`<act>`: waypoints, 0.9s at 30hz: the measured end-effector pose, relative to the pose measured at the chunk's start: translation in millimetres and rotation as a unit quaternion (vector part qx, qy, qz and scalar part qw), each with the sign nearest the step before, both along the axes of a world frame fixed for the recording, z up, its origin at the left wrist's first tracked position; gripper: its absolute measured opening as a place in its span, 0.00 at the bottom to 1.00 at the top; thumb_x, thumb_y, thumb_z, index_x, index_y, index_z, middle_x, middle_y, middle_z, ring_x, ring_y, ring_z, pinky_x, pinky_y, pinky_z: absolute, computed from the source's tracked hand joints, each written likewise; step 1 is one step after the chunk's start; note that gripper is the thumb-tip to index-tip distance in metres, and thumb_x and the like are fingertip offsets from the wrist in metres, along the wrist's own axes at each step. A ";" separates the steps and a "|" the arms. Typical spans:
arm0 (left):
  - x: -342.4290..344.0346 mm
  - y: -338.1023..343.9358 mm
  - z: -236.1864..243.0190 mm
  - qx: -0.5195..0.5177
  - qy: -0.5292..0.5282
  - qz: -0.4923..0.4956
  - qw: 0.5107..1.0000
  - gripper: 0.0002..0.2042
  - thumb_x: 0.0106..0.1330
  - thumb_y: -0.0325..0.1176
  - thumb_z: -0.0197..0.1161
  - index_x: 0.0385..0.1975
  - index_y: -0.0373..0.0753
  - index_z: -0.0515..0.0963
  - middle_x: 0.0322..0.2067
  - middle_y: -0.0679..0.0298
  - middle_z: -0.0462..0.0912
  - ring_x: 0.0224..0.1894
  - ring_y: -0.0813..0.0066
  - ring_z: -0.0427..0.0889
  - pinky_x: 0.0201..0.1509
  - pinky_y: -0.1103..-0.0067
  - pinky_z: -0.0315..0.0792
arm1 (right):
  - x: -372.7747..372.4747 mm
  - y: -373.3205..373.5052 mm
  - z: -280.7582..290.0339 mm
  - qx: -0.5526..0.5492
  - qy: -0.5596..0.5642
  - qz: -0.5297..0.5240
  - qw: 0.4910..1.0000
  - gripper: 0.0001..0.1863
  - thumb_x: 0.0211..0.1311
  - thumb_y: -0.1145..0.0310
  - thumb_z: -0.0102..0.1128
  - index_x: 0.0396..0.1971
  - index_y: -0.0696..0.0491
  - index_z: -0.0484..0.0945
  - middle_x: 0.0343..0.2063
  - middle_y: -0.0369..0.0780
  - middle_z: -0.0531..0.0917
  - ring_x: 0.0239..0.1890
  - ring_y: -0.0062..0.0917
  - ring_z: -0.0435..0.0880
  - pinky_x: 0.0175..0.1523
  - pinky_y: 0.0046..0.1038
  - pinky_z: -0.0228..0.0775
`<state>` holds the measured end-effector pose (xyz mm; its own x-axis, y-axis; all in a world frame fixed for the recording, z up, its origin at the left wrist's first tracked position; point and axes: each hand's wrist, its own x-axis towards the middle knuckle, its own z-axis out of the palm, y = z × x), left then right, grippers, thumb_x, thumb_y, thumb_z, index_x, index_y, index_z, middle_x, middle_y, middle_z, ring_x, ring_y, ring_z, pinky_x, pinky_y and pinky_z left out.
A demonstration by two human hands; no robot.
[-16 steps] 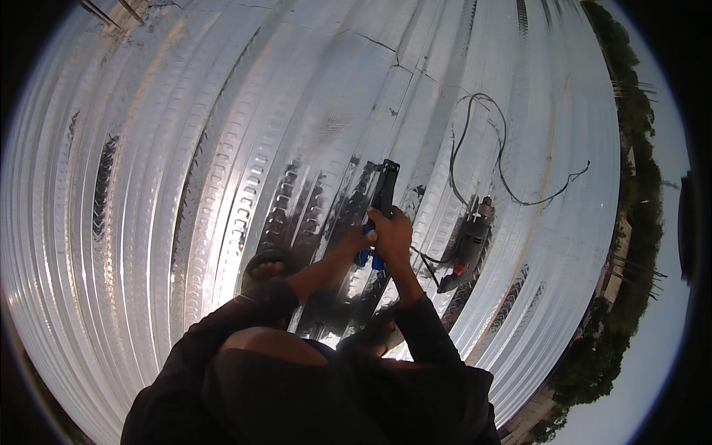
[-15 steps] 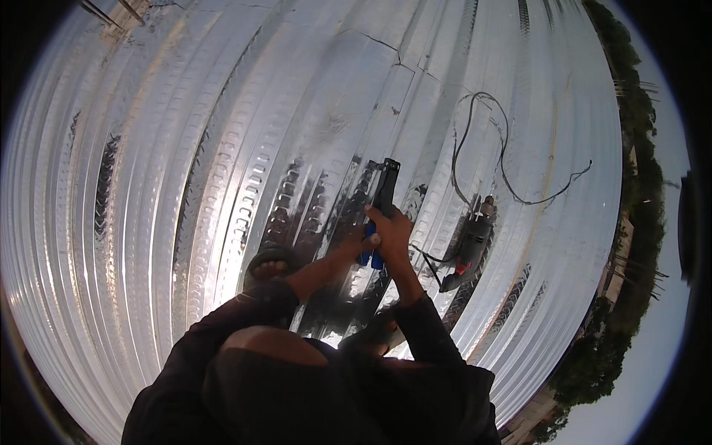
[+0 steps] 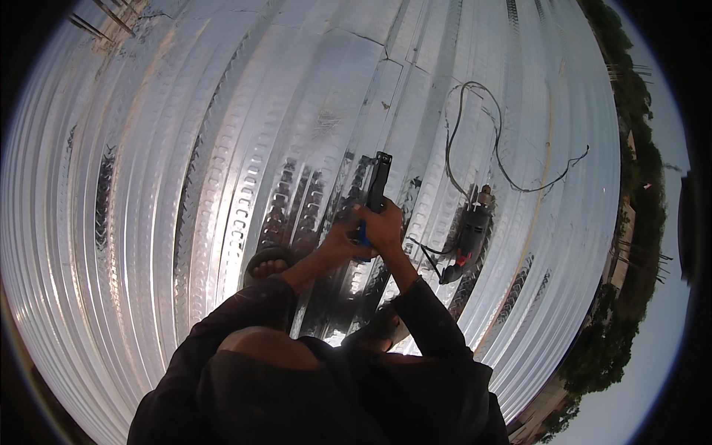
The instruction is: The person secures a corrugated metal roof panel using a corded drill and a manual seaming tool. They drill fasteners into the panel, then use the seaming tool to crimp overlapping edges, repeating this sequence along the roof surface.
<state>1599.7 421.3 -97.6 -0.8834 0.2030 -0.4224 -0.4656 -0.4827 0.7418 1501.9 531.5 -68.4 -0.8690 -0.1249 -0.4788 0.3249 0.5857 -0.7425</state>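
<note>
Both of my hands are closed around a long black hand tool with blue handles [image 3: 377,182], its kind not certain from here. My right hand [image 3: 383,226] wraps the upper part of the grip. Lower and to the left, my left hand [image 3: 340,243] closes around the handle end, and the two hands meet there. The black body points away from me, over the ribbed metal sheeting [image 3: 326,81]. My fingers hide most of the blue handles. A dark power drill [image 3: 472,231] with a red part lies on the sheeting to the right, apart from my hands.
A dark cable [image 3: 498,119] loops away from beside the drill across the ribs. My sandalled foot [image 3: 268,265] rests left of my hands. Thin rods [image 3: 111,18] stick up at the far left. Trees [image 3: 627,311] stand beyond the sheeting's right edge.
My hands have come closer together, and less of the blue handles shows. The tool has shifted slightly left. The drill lies as before, with the whole view moved a little.
</note>
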 end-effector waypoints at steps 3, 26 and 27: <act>3.4 4.6 -0.6 0.028 -0.012 0.010 0.999 0.28 0.55 0.23 0.74 0.57 0.29 0.73 0.44 0.59 0.84 0.45 0.72 0.84 0.47 0.74 0.82 | 2.6 -1.0 1.3 0.033 0.029 -0.021 0.999 0.23 0.50 0.61 0.76 0.39 0.64 0.81 0.26 0.45 0.86 0.27 0.28 0.86 0.34 0.31 0.77; 51.6 -164.6 93.0 0.041 -0.096 0.300 0.948 0.15 0.75 0.43 0.55 0.33 0.37 0.74 0.12 0.72 0.64 0.09 0.82 0.63 0.12 0.82 0.60 | -231.4 -77.9 -50.0 0.323 0.353 0.367 0.797 0.13 0.61 0.68 0.60 0.41 0.57 0.85 0.44 0.47 0.85 0.46 0.44 0.86 0.51 0.41 0.78; 52.9 -165.3 89.9 -0.026 -0.101 0.319 0.942 0.14 0.75 0.41 0.56 0.32 0.37 0.74 0.12 0.71 0.65 0.10 0.81 0.65 0.12 0.81 0.61 | -232.7 -72.6 -50.9 0.326 0.345 0.369 0.799 0.12 0.61 0.68 0.60 0.41 0.57 0.85 0.43 0.47 0.85 0.45 0.44 0.86 0.51 0.41 0.78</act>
